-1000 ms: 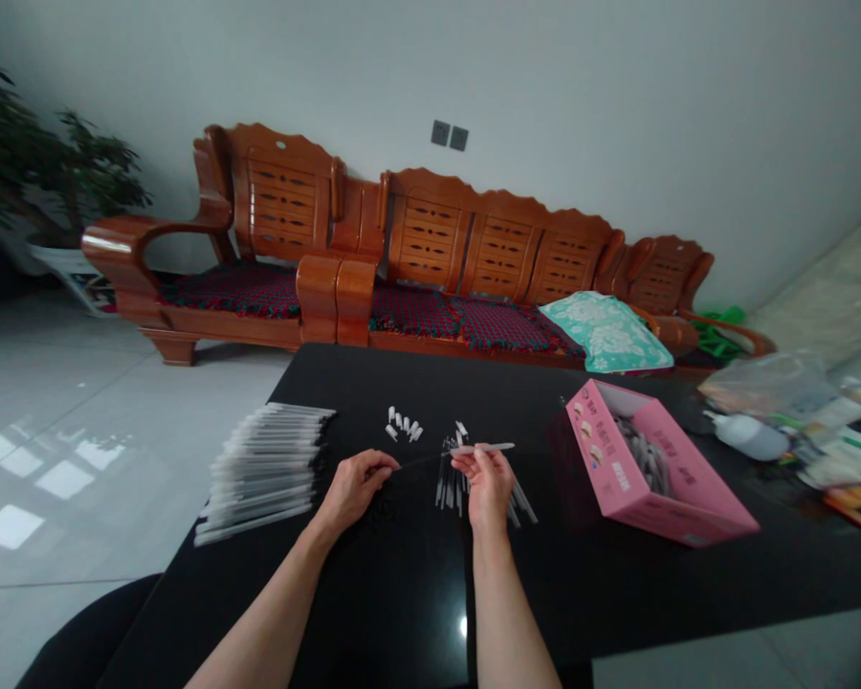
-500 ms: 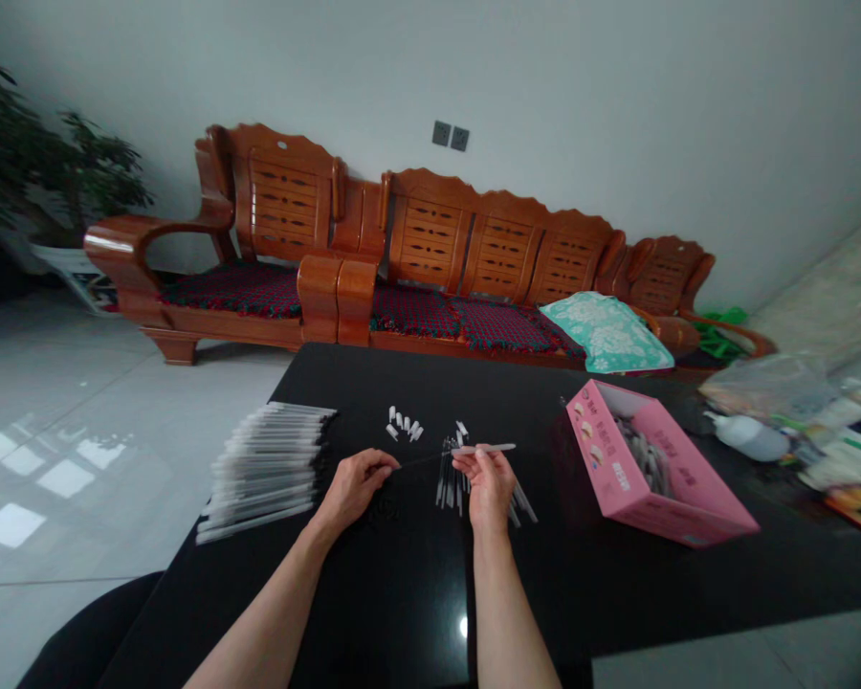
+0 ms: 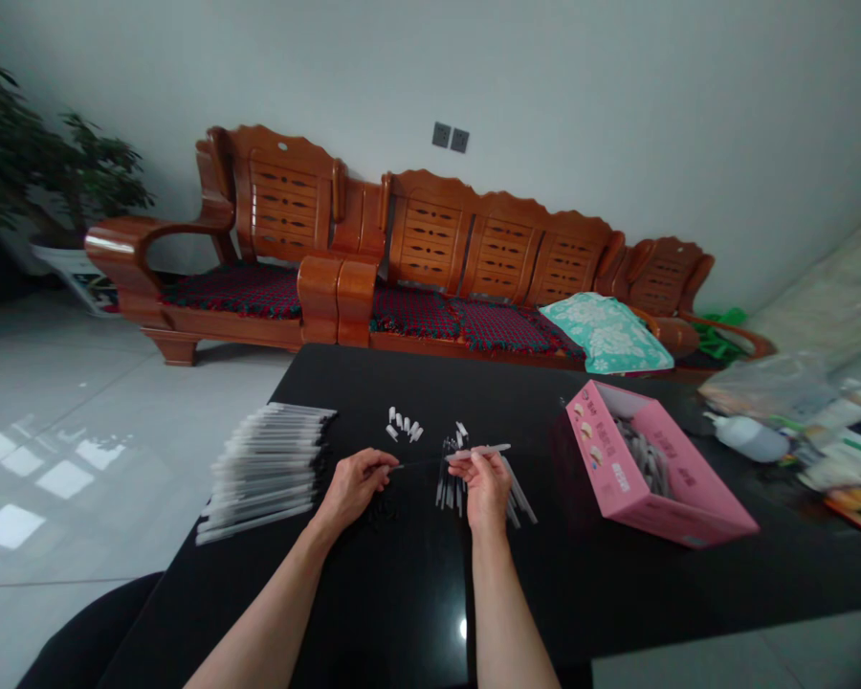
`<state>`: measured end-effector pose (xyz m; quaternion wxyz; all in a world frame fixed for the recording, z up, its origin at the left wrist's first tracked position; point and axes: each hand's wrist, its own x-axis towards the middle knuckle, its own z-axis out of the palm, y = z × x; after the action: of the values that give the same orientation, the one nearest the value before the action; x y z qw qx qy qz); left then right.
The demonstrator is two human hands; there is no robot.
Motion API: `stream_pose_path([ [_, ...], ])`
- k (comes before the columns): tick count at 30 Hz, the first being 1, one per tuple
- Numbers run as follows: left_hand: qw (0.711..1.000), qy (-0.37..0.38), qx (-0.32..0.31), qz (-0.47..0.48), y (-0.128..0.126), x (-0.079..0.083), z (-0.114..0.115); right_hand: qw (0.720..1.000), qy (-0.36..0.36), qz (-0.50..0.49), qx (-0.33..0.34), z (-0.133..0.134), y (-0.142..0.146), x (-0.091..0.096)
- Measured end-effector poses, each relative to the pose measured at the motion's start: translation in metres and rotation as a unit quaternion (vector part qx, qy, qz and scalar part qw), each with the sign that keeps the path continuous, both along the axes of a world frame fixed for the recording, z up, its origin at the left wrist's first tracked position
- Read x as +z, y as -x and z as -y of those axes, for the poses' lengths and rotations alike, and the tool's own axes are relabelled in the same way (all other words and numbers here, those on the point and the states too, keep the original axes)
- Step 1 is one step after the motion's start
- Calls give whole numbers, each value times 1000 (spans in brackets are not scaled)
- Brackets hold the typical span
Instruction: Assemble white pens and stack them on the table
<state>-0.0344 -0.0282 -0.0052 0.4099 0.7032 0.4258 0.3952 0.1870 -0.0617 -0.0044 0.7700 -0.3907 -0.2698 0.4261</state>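
My left hand (image 3: 355, 481) is closed in a pinch on one end of a thin dark rod (image 3: 423, 463), whose far end reaches the tube in my other hand. My right hand (image 3: 486, 488) pinches a slim whitish tube (image 3: 498, 448), held almost level above the table. Under and beside the right hand lie several thin dark-tipped rods (image 3: 443, 488) and several pale tubes (image 3: 520, 493). Small white caps (image 3: 402, 423) are scattered beyond the hands. Near the left wrist is a little heap of small black pieces (image 3: 384, 512), hard to make out.
A row of whitish tubes with dark ends (image 3: 269, 469) covers the left side of the black table (image 3: 394, 593). On the right stands a pink box (image 3: 678, 478) with grey-white pieces inside. Farther right are a white bottle (image 3: 750, 436) and a plastic bag. Behind stands a wooden sofa (image 3: 430, 239).
My right hand has shifted slightly left with the tube, closer to my left hand. My left hand stays nearly in place, still pinching the rod.
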Motion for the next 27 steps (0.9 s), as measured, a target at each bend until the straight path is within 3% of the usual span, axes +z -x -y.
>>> stream_pose_path([
  [9,998,32,1,50,-1,1,0,1000,9,-2,-9,-1,-2,-2],
  [19,997,38,10,63,-5,13,5,1000,10,-1,2,-1,-2,-2],
  [27,988,84,-26,125,-14,1,7,997,25,11,68,2,6,-2],
])
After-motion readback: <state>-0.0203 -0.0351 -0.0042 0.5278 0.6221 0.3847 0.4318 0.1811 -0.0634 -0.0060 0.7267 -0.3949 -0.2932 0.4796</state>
